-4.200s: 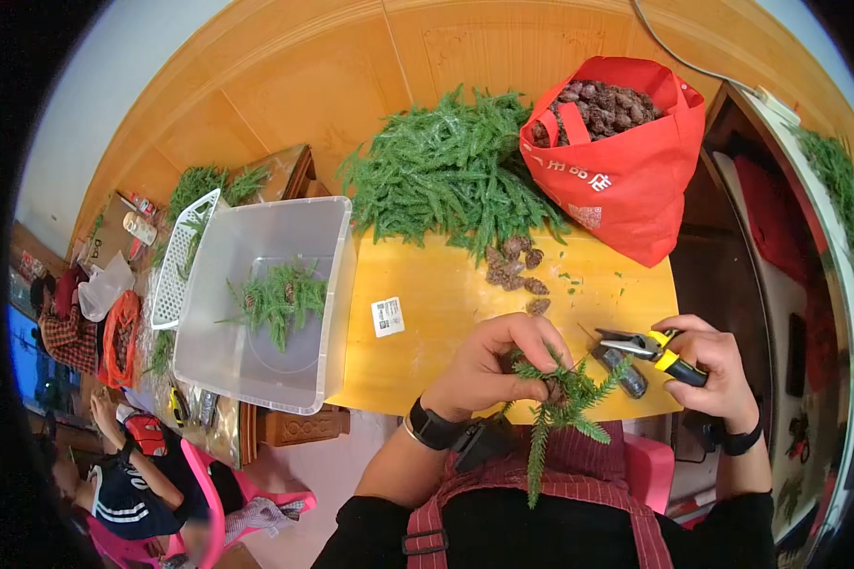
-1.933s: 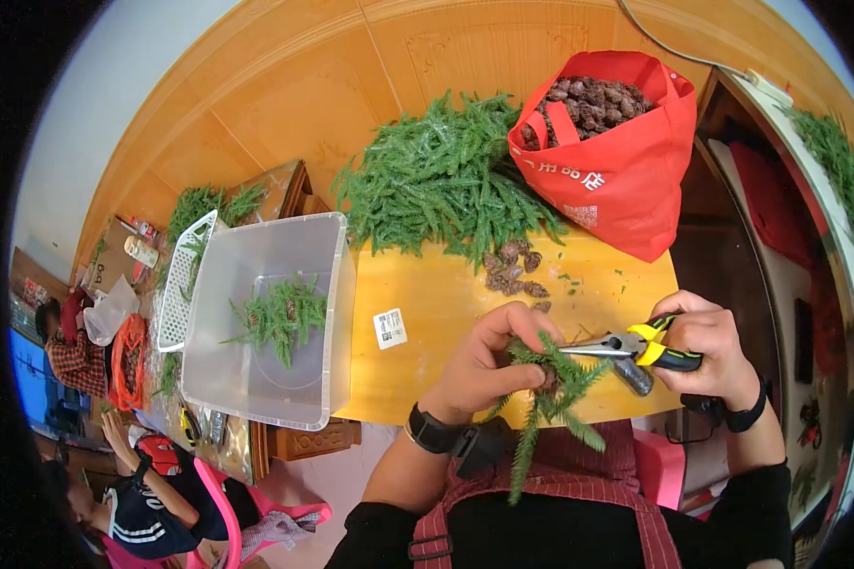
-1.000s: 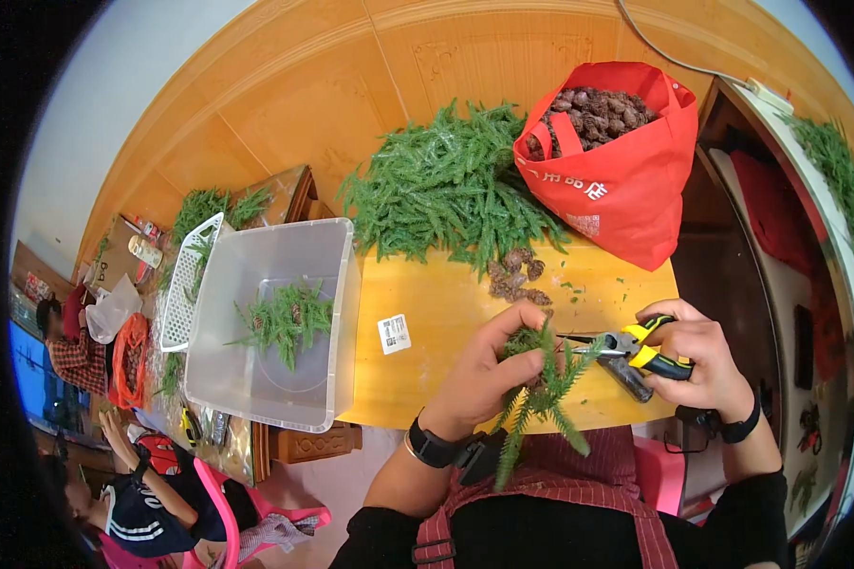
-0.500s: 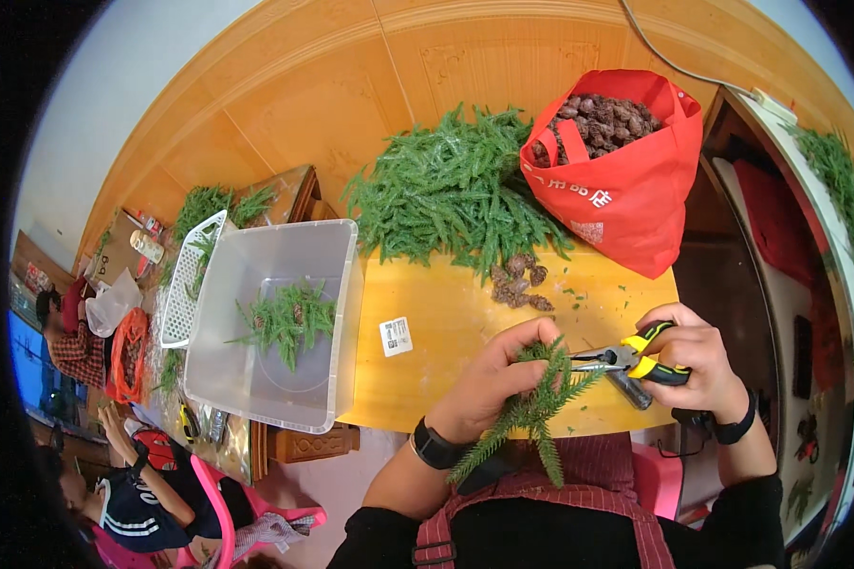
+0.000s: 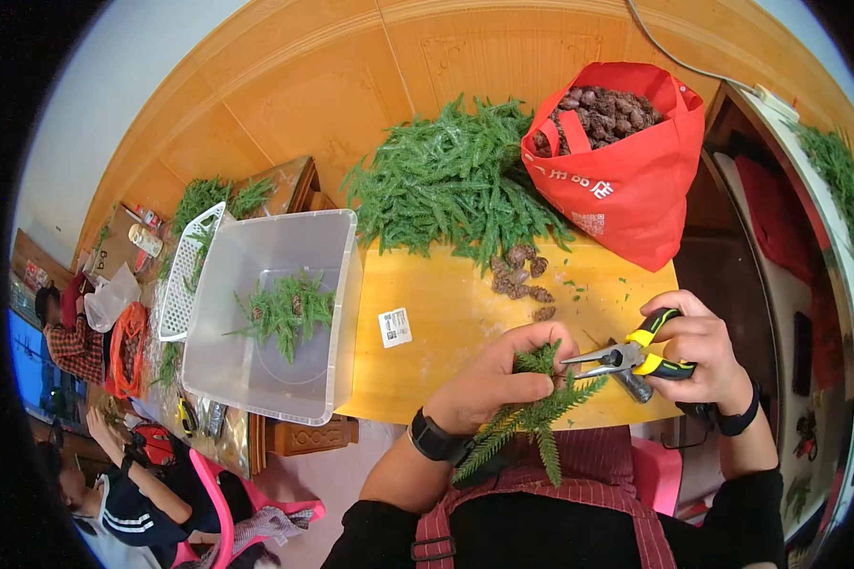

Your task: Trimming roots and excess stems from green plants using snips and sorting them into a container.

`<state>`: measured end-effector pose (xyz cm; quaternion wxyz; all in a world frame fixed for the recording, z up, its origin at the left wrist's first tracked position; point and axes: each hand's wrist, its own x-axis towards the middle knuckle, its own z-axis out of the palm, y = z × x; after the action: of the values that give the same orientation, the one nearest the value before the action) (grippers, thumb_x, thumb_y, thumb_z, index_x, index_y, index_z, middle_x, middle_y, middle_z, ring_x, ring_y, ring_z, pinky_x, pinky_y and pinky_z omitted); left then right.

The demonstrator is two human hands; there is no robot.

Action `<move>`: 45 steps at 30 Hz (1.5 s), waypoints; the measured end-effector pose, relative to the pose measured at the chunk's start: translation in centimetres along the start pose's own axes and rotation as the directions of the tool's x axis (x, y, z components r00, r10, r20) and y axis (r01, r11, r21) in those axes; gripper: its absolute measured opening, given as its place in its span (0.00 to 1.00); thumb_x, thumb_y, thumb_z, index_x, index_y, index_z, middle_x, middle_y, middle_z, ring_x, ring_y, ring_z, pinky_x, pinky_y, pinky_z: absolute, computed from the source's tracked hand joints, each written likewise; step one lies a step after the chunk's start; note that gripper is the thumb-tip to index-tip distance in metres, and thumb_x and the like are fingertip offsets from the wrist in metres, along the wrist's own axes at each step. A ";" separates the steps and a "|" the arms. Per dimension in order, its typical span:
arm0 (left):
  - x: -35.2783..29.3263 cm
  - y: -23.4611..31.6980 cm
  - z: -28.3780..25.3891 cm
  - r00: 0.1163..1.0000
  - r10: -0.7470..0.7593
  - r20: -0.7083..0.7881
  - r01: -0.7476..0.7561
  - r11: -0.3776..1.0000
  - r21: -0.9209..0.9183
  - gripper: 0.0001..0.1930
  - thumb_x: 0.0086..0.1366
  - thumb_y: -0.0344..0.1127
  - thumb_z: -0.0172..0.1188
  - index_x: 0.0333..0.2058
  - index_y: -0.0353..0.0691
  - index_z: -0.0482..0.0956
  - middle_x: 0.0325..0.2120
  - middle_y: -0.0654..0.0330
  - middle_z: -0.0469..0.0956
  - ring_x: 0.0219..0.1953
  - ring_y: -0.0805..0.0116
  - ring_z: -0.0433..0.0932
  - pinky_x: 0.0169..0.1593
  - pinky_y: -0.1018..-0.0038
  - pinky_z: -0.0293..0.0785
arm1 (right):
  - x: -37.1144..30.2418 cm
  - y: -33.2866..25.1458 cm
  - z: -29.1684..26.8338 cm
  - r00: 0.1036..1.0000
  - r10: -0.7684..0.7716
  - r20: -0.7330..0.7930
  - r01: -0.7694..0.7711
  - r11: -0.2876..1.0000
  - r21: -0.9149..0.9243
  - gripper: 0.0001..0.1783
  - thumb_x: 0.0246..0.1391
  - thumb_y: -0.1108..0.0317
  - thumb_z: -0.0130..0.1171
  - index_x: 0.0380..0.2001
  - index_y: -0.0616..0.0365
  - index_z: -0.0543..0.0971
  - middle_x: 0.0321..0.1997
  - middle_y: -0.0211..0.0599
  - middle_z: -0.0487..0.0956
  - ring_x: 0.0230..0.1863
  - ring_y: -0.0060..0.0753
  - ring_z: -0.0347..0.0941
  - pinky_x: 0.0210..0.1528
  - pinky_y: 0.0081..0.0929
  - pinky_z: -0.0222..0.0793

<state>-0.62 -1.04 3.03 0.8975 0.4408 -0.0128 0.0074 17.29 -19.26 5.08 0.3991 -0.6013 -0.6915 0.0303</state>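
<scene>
My left hand [image 5: 491, 379] pinches a green fir sprig [image 5: 533, 417] steady; my right hand [image 5: 700, 353], fingers wrapped, points yellow-handled pliers [image 5: 626, 356] at it, near the yellow table [image 5: 436, 365] edge.

sprig [image 5: 531, 417]: green, in my left hand [image 5: 491, 389]
pliers [image 5: 636, 355]: yellow-and-black grips, grey tips, in my right hand [image 5: 697, 356]
bag [image 5: 626, 180]: red, far right
table [image 5: 436, 351]: yellow
tub [image 5: 270, 313]: clear, left
cones [image 5: 520, 275]: brown
apron [image 5: 550, 512]: my red stripes
</scene>
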 end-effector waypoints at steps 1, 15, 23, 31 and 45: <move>-0.1 -0.1 -0.1 1.000 -0.011 0.015 0.011 1.000 -0.009 0.24 0.46 0.48 0.67 0.29 0.42 0.62 0.25 0.66 0.63 0.29 0.77 0.62 0.32 0.82 0.57 | 0.2 -0.1 0.0 1.000 -0.014 -0.003 0.014 1.000 0.000 0.13 0.30 0.71 0.65 0.13 0.57 0.69 0.25 0.36 0.76 0.40 0.46 0.71 0.39 0.36 0.67; 0.0 0.1 -1.1 0.999 -0.024 0.043 0.017 0.989 0.147 0.25 0.42 0.49 0.71 0.28 0.41 0.66 0.27 0.65 0.68 0.31 0.75 0.66 0.37 0.81 0.59 | 0.0 0.2 0.1 0.997 -0.075 -0.005 0.075 0.997 -0.007 0.13 0.29 0.72 0.65 0.13 0.56 0.67 0.18 0.32 0.74 0.32 0.43 0.73 0.31 0.31 0.69; 0.2 -0.1 0.4 0.789 0.611 -0.067 -0.419 0.613 0.670 0.18 0.42 0.21 0.68 0.29 0.41 0.68 0.28 0.61 0.71 0.33 0.73 0.70 0.37 0.77 0.67 | -0.6 -0.5 1.3 0.990 0.022 -0.142 -0.033 0.996 -0.078 0.11 0.31 0.75 0.64 0.14 0.57 0.69 0.15 0.32 0.70 0.27 0.40 0.73 0.34 0.30 0.71; 0.8 -0.3 0.3 0.715 0.691 -0.104 -0.371 0.501 0.782 0.15 0.45 0.19 0.63 0.30 0.39 0.69 0.29 0.61 0.71 0.32 0.74 0.71 0.36 0.80 0.68 | -1.2 -1.4 1.2 0.973 0.194 -0.127 -0.191 0.981 0.035 0.11 0.33 0.73 0.64 0.14 0.59 0.69 0.17 0.36 0.72 0.32 0.42 0.74 0.41 0.34 0.70; 2.5 -1.9 -1.0 0.734 0.534 -0.420 -0.384 0.836 0.392 0.02 0.63 0.29 0.47 0.34 0.38 0.65 0.28 0.63 0.70 0.31 0.72 0.73 0.34 0.74 0.73 | -3.3 -11.8 -13.1 0.272 -0.295 -0.916 0.007 0.953 -0.304 0.19 0.59 0.49 0.42 0.29 0.56 0.66 0.25 0.40 0.75 0.49 0.41 0.67 0.50 0.40 0.59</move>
<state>1.95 -1.38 1.02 0.7655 0.5269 0.1184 0.3496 15.33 -31.05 18.46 0.6569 -0.4741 -0.3687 -0.4558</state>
